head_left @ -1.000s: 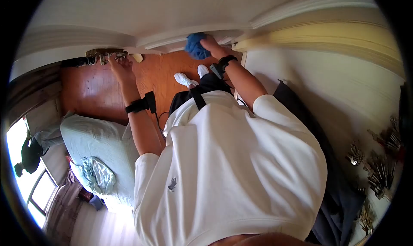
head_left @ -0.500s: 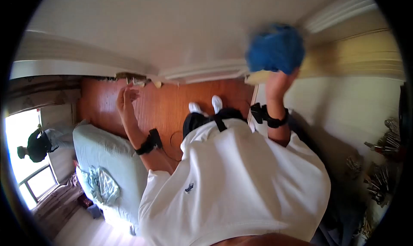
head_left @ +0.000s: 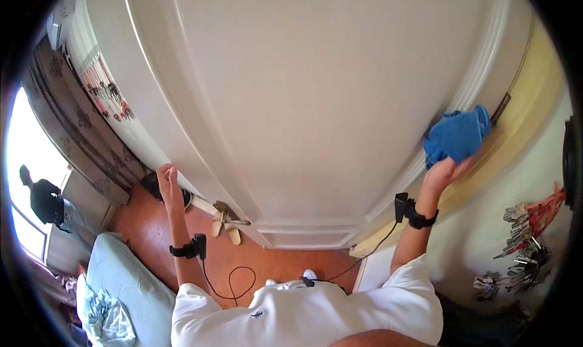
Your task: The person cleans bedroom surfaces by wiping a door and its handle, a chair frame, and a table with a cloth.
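A white panelled door [head_left: 322, 104] fills the middle of the view. My right hand [head_left: 446, 172] holds a crumpled blue cloth [head_left: 458, 137] against the door's right side, close to the hinge and the yellowish frame. My left hand [head_left: 170, 180] is at the door's left edge with its fingers curled round it. Part of those fingers is hidden. Below and to the right of that hand, a metal door handle [head_left: 238, 222] sticks out.
Slippers [head_left: 231, 233] and dark shoes [head_left: 152, 186] lie on the reddish wooden floor [head_left: 139, 216]. A light-blue covered bed [head_left: 130, 280] stands at lower left. Bunches of keys [head_left: 525, 250] hang on the right wall. Another person [head_left: 45, 201] is by the window. A cable [head_left: 234, 274] loops below my left wrist.
My right hand has moved the blue cloth right, toward the hinge side. My left hand is now at the door's edge, away from the handle. The view has tilted up, showing more door.
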The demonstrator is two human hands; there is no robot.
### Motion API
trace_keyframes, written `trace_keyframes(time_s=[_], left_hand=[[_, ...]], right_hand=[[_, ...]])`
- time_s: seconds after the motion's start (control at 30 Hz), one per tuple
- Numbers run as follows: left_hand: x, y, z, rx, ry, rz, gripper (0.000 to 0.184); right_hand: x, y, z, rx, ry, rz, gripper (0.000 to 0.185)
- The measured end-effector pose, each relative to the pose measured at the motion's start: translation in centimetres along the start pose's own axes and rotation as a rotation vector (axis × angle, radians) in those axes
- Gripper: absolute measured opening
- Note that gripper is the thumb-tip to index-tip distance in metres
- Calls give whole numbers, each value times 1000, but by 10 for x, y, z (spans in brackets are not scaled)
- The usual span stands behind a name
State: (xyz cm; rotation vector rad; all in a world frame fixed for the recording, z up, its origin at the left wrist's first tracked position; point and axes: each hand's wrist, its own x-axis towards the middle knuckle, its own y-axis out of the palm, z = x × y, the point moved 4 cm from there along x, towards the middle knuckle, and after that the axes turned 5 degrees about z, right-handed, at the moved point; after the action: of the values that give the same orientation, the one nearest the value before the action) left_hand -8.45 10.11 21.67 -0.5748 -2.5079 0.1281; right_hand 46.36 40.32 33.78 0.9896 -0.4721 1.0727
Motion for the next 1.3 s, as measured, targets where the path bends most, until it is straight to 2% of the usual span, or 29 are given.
trace_keyframes(time_s=[0.07,0.13,0.27,0.37,0.5,0.63,0.77,0.83,0.87,0.9,0.93,0.97,1.0,1.07,1.1,1.17,1.2,1.27,1.3], left_hand=[[1,12,-5,-68,24,-9,39],[5,17,6,-155,37,41,49],[-4,35,5,-152,74,-8,57],[-3,38,10,-147,46,-19,63],[2,41,0,-112,41,24,67],[6,44,0,-233,45,43,66],[7,48,2,-318,-24,88,63],[16,45,16,-342,78,94,60],[21,43,19,-263,142,111,59],[26,43,27,-269,141,123,59],[33,43,37,-334,101,124,58],[39,44,46,-398,61,120,58],[43,49,44,-403,57,117,58],[43,63,44,-812,-129,183,65],[47,58,60,-809,-139,167,65],[48,68,110,-1741,-824,393,75],[43,71,94,-1736,-831,378,75],[37,76,27,-784,-204,320,86],[36,77,22,-774,-220,319,86]], right_hand=[[22,11,7,-186,-300,78,49],[32,28,29,-284,-406,72,49],[37,61,45,-484,-640,78,48],[31,86,56,-604,-657,105,39],[22,92,60,-623,-687,61,41],[-27,111,62,-710,-879,273,39],[-122,130,50,-724,-1054,842,33],[-165,135,46,-753,-1375,1050,32],[-169,132,38,-771,-1368,1051,32],[-176,129,31,-733,-1465,1057,34],[-182,128,29,-687,-1563,1064,38],[-176,129,30,-692,-1563,1069,38],[-163,129,31,-768,-1598,981,40],[-132,129,32,-903,-1600,837,42],[-114,127,31,-968,-1564,777,43],[-72,120,32,-956,-1378,791,43],[-52,120,39,-900,-1344,722,44],[-15,117,50,-831,-1271,613,46],[0,114,52,-815,-1232,574,48]])
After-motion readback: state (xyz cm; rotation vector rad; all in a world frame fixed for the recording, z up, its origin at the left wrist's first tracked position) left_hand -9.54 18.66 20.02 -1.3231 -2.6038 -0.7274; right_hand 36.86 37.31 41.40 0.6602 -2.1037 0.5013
